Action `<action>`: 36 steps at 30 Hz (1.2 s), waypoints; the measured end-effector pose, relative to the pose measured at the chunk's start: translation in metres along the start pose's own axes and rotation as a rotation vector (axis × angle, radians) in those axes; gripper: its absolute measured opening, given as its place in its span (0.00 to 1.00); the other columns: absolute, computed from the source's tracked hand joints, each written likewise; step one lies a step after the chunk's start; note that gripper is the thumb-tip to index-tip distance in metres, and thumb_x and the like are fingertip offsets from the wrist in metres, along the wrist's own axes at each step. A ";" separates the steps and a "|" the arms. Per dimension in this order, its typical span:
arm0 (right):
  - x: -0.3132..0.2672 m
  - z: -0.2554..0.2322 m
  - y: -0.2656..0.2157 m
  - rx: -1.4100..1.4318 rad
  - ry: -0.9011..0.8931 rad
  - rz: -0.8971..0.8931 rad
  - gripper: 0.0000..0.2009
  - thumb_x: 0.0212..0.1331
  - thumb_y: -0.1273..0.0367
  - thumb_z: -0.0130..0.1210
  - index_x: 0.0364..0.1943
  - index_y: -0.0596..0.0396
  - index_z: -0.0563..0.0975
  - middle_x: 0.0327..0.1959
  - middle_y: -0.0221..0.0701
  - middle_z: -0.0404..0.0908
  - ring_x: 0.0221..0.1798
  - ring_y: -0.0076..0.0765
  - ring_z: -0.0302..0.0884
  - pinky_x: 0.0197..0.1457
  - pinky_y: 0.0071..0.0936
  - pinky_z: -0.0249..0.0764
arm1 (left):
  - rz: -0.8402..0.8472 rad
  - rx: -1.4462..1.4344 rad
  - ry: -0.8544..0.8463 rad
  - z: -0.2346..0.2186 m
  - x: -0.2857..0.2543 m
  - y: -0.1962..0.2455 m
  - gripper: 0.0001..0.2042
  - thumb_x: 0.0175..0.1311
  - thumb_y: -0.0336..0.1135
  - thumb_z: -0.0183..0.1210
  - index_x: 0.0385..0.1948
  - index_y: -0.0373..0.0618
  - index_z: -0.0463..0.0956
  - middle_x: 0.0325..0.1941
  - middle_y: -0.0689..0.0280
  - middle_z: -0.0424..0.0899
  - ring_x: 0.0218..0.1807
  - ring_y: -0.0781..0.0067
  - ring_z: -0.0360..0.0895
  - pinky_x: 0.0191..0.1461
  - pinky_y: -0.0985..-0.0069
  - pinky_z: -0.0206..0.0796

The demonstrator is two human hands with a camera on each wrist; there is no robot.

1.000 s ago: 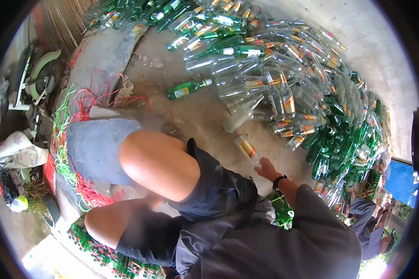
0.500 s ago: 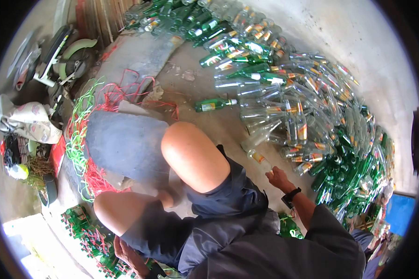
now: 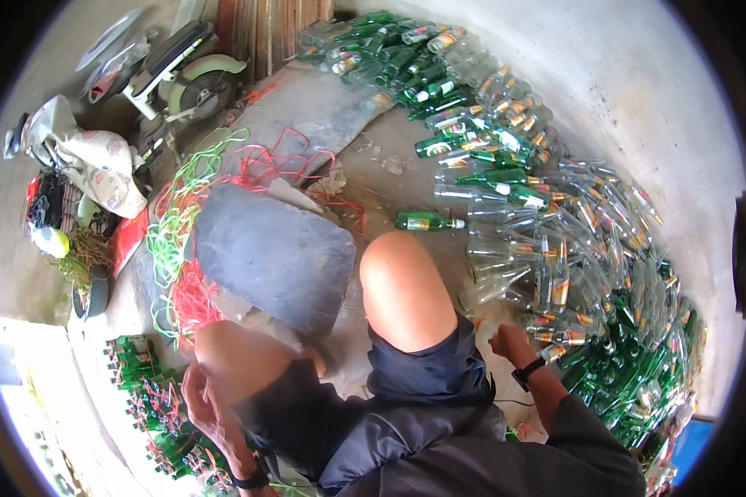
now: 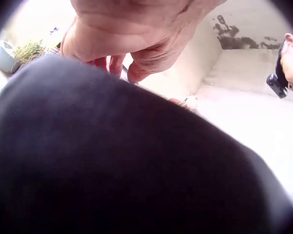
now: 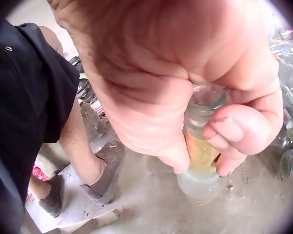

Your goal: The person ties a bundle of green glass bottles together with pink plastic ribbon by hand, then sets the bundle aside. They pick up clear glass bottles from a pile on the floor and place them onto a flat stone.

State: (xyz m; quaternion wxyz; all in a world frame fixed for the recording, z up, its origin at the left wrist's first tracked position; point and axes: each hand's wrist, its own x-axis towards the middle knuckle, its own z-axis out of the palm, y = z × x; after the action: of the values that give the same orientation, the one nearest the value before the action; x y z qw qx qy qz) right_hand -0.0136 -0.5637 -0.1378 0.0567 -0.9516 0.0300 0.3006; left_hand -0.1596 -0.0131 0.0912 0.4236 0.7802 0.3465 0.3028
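My right hand (image 3: pixel 512 344) grips a clear glass bottle (image 5: pixel 201 184) round its neck, above the floor beside my right knee. In the right wrist view the thumb and curled fingers wrap the neck, and an orange-yellow label shows between them. My left hand (image 3: pixel 207 406) is at the outer side of my left knee, its fingers loosely bent and nothing visible in it. Dark cloth (image 4: pixel 112 156) fills most of the left wrist view and hides the fingertips. A heap of clear and green bottles (image 3: pixel 555 265) lies to the right of the right hand.
A grey slab (image 3: pixel 273 257) stands before my knees, with red string (image 3: pixel 195 298) and green string (image 3: pixel 170 232) beside it. One green bottle (image 3: pixel 429 221) lies apart on the floor. Tied green bottles (image 3: pixel 133 360) stand at lower left; a scooter (image 3: pixel 199 87) is behind.
The view has swung, so the scene sits further right. My left hand has come into view and risen beside the left knee. The right hand keeps its grip and has drawn the bottle nearer the right knee.
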 end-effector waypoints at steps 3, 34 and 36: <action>0.004 0.000 -0.005 -0.046 -0.015 -0.012 0.21 0.58 0.53 0.66 0.39 0.61 0.87 0.39 0.57 0.88 0.47 0.66 0.88 0.53 0.54 0.84 | 0.165 -0.015 -0.064 0.009 0.016 0.006 0.20 0.78 0.40 0.60 0.62 0.34 0.77 0.57 0.56 0.84 0.59 0.65 0.80 0.64 0.67 0.73; 0.033 0.030 0.033 -0.015 0.119 -0.298 0.14 0.62 0.66 0.55 0.34 0.66 0.84 0.36 0.63 0.85 0.43 0.72 0.86 0.50 0.59 0.82 | -0.481 -0.961 -0.644 0.032 0.092 -0.120 0.24 0.84 0.47 0.47 0.65 0.36 0.76 0.61 0.58 0.85 0.60 0.67 0.82 0.69 0.68 0.71; 0.030 0.021 0.036 -0.010 0.094 -0.300 0.14 0.63 0.67 0.53 0.34 0.65 0.85 0.36 0.62 0.85 0.44 0.72 0.86 0.50 0.59 0.82 | -0.495 -0.998 -0.642 0.023 0.081 -0.131 0.23 0.84 0.47 0.47 0.65 0.36 0.76 0.61 0.58 0.85 0.60 0.68 0.82 0.68 0.68 0.71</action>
State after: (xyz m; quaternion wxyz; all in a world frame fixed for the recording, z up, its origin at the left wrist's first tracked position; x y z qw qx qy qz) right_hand -0.0047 -0.5978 -0.1754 0.0947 -0.9586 -0.1112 0.2443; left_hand -0.1323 0.0935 -0.0193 0.8758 0.4381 0.1896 0.0721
